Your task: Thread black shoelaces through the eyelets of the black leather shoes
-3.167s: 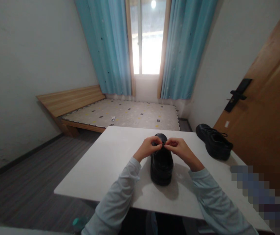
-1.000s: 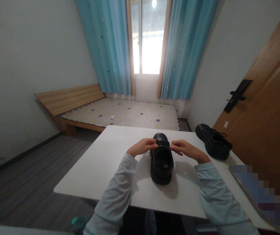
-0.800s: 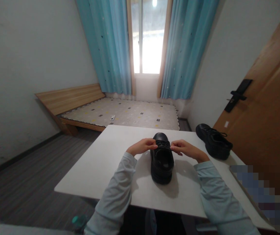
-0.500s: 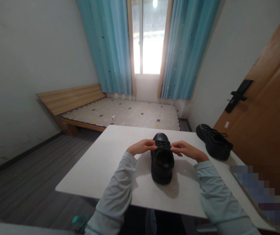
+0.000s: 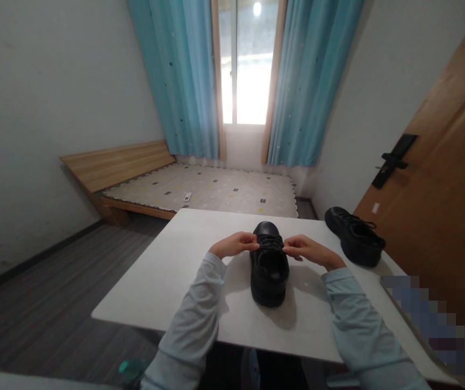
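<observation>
A black lace-up shoe [image 5: 269, 287] stands upright on the white table [image 5: 167, 271], its toe pointing away from me and its opening facing me. At the left side of its lacing, my left hand [image 5: 236, 245] is closed in a pinch. My right hand [image 5: 303, 249] pinches at the right side, level with the left. Both seem to grip the shoelace [image 5: 270, 242], though the black lace is hard to make out against the black shoe. A second black shoe [image 5: 356, 238] sits at the table's far right corner, untouched.
A flat object with a blurred-out surface [image 5: 423, 314] lies along the table's right edge. Past the table is a bed [image 5: 216, 184] with a small white remote [image 5: 187, 196] on it. A wooden door [image 5: 451, 179] is on the right. A green-capped bottle [image 5: 130, 368] is low at front left.
Almost nothing differs. Both hands keep their pinch at the shoe's lacing, and the shoe stays in place; the view has shifted very slightly.
</observation>
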### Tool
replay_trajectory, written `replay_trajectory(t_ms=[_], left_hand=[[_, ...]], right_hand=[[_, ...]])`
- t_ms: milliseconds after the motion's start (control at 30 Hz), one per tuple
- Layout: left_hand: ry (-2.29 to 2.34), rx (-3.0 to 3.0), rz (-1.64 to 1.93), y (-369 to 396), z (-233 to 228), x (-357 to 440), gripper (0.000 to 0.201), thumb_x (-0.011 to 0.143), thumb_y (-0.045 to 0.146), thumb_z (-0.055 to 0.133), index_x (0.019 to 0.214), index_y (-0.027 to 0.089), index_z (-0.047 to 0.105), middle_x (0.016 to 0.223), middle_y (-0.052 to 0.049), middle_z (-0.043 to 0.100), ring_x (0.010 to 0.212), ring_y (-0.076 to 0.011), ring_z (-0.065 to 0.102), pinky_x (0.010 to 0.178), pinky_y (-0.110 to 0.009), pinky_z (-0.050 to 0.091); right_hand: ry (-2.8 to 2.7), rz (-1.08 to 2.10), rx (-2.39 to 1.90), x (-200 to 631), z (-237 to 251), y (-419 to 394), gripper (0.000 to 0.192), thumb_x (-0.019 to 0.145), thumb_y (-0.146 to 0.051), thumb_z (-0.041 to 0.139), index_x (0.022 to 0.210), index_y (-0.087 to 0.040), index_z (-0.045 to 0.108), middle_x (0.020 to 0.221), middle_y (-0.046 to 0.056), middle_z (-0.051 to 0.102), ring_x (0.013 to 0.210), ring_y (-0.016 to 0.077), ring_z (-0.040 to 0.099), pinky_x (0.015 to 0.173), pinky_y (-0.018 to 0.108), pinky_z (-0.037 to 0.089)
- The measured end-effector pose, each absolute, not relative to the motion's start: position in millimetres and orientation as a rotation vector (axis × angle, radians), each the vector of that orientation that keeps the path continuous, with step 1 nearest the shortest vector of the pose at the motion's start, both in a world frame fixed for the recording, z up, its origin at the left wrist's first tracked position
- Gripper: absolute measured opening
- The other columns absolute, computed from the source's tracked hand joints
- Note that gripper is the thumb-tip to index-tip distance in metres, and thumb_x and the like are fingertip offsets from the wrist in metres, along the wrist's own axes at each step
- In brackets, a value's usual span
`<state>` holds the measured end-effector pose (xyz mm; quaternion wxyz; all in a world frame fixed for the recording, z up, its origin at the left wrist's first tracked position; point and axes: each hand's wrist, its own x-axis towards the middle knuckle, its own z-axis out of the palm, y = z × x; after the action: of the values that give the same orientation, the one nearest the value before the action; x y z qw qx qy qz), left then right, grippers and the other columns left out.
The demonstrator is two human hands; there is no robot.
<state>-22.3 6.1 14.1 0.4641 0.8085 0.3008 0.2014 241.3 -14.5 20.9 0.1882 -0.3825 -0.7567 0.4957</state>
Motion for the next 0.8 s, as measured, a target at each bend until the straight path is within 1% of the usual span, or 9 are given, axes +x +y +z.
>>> replay_trajectory(t_ms=[167, 333, 467, 567, 667, 733, 800], left_hand=[[0.735, 1.974, 0.474, 7.6, 13.2, -21.8, 0.038, 0.079, 0.051, 0.052, 0.068, 0.015, 0.045, 0.063, 0.005, 0.038, 0.061, -0.0088, 0.035, 0.059, -0.022, 0.031], [0.751, 1.969, 0.523, 6.1, 14.9, -19.2, 0.039, 0.08, 0.052, 0.05, 0.068, 0.014, 0.048, 0.064, 0.004, 0.043, 0.063, -0.0096, 0.04, 0.064, -0.023, 0.036], [0.872, 1.969, 0.747, 8.4, 14.1, -16.4, 0.043, 0.084, 0.053, 0.041, 0.07, 0.014, 0.053, 0.068, 0.001, 0.051, 0.066, -0.0113, 0.047, 0.066, -0.024, 0.04], [1.006, 1.912, 0.94, 12.7, 10.5, -14.7, 0.044, 0.086, 0.049, 0.036, 0.071, 0.014, 0.057, 0.067, -0.001, 0.055, 0.066, -0.0121, 0.051, 0.066, -0.024, 0.043], [1.15, 1.908, 0.986, 15.5, 5.5, -12.9, 0.04, 0.087, 0.045, 0.038, 0.075, 0.015, 0.06, 0.066, -0.002, 0.059, 0.064, -0.0127, 0.056, 0.066, -0.025, 0.046], [1.247, 1.984, 0.987, 15.8, 1.4, -11.4, 0.033, 0.087, 0.041, 0.043, 0.081, 0.015, 0.062, 0.072, -0.003, 0.064, 0.069, -0.0136, 0.059, 0.069, -0.025, 0.047], [1.332, 2.117, 0.979, 15.1, -3.2, -10.0, 0.025, 0.086, 0.035, 0.048, 0.086, 0.016, 0.064, 0.082, -0.004, 0.066, 0.074, -0.0144, 0.061, 0.073, -0.026, 0.047]], right_hand=[[-2.119, 1.387, -1.089, 240.3, 22.9, -16.0, 0.041, 0.078, -0.053, 0.058, 0.063, -0.015, 0.049, 0.051, -0.006, 0.043, 0.046, 0.0064, 0.036, 0.045, 0.022, 0.026], [-2.058, 1.451, -1.055, 237.9, 24.2, -17.3, 0.039, 0.078, -0.051, 0.059, 0.063, -0.016, 0.049, 0.052, -0.006, 0.044, 0.046, 0.0065, 0.038, 0.045, 0.022, 0.027], [-2.005, 1.432, -1.066, 235.7, 24.6, -18.0, 0.041, 0.078, -0.052, 0.058, 0.061, -0.016, 0.049, 0.051, -0.006, 0.043, 0.046, 0.0069, 0.039, 0.045, 0.022, 0.03], [-1.957, 1.394, -1.094, 234.9, 24.6, -18.1, 0.042, 0.078, -0.054, 0.056, 0.064, -0.015, 0.052, 0.051, -0.006, 0.043, 0.046, 0.0069, 0.039, 0.044, 0.021, 0.03], [-1.855, 1.335, -1.106, 234.7, 24.3, -17.2, 0.039, 0.079, -0.053, 0.057, 0.072, -0.015, 0.055, 0.053, -0.006, 0.043, 0.045, 0.0065, 0.039, 0.043, 0.02, 0.03], [-1.778, 1.283, -1.107, 234.3, 24.2, -16.1, 0.037, 0.078, -0.051, 0.058, 0.075, -0.015, 0.056, 0.052, -0.007, 0.043, 0.045, 0.0062, 0.039, 0.042, 0.02, 0.03], [-1.702, 1.236, -1.103, 233.7, 24.1, -14.7, 0.035, 0.077, -0.05, 0.06, 0.074, -0.015, 0.055, 0.053, -0.006, 0.044, 0.044, 0.0059, 0.04, 0.041, 0.02, 0.03]])
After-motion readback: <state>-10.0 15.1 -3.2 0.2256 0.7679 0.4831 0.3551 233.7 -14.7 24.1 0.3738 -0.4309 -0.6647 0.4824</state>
